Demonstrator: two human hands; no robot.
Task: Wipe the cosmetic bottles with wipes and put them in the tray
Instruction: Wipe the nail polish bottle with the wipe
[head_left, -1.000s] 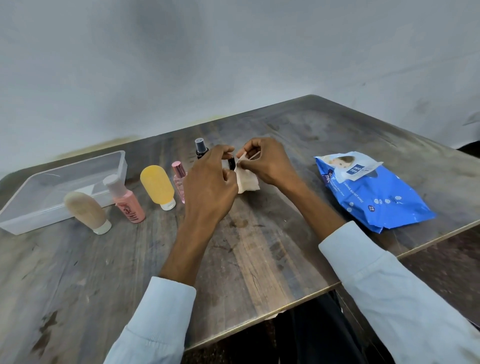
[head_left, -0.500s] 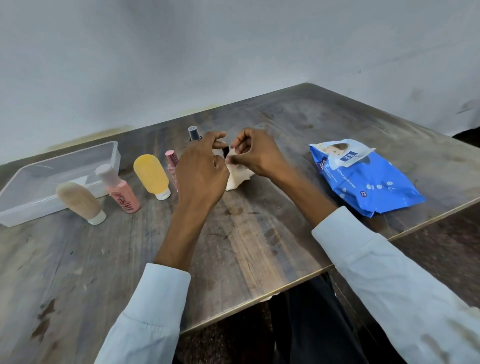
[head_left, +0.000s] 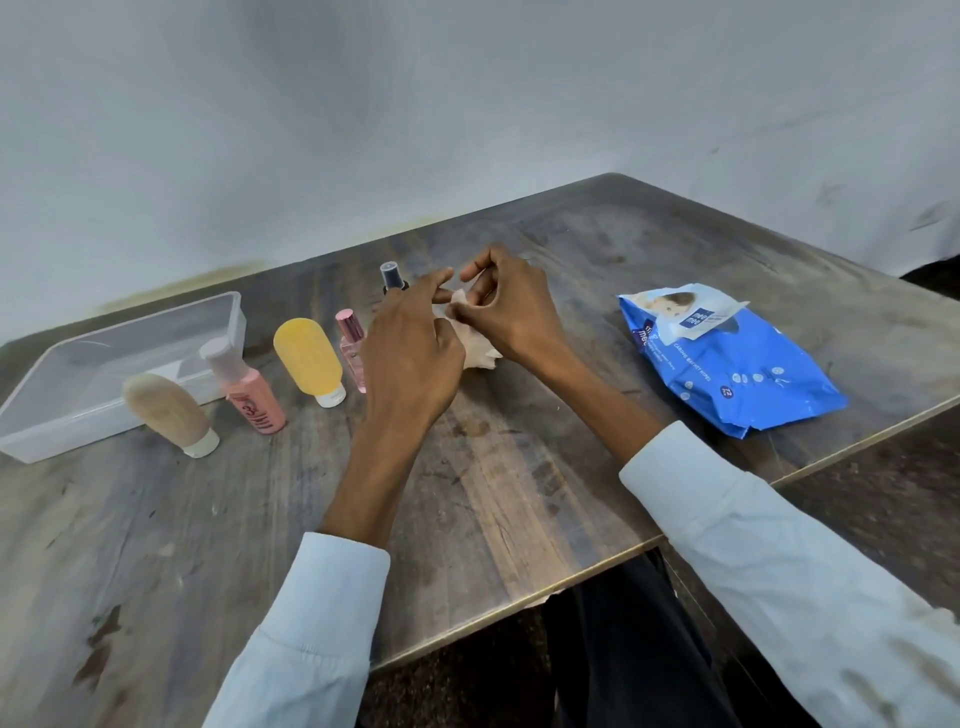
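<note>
My left hand (head_left: 410, 358) and my right hand (head_left: 514, 312) meet over the middle of the table. Between them is a crumpled white wipe (head_left: 480, 358), pinched by my right thumb and fingers. My left fingers curl around a small bottle, which the wipe and fingers hide. To the left stand a beige tube (head_left: 166, 410), a pink bottle (head_left: 254, 397), a yellow bottle (head_left: 309, 358) and a slim pink bottle (head_left: 352, 338). A black-capped spray bottle (head_left: 392, 275) stands behind my left hand. The clear plastic tray (head_left: 236, 317) at far left holds nothing.
A blue pack of wipes (head_left: 727, 369) lies at the right with its flap lifted. The wooden table (head_left: 493, 493) ends in a front edge near my sleeves, and its corner is at the right. A pale wall stands behind.
The small bottle's black cap showed between my hands earlier; the wipe and my fingers now cover it. My hands stay together over the same spot while the view shifts.
</note>
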